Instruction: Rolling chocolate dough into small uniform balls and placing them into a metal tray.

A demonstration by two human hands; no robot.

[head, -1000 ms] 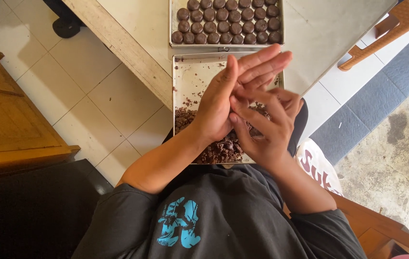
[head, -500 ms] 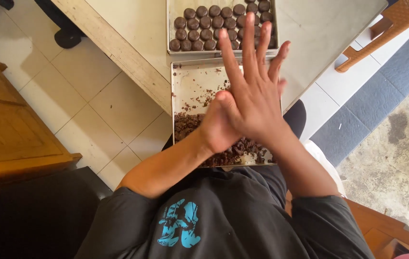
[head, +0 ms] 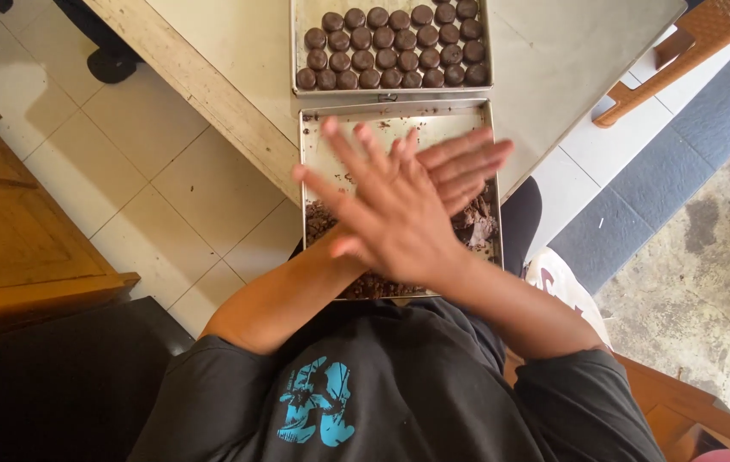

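The right hand lies flat across the left hand, palms pressed together and fingers spread wide; whatever is between the palms is hidden, so I cannot tell what they hold. They hover over the near tray, where loose dark chocolate mixture is heaped at the person's end; the far end is almost bare. The far tray already carries three close rows of round chocolate balls; much mixture seems not yet shaped. Both trays sit touching on the pale tabletop; a wooden chair stands at the right, and nothing blocks the hands.
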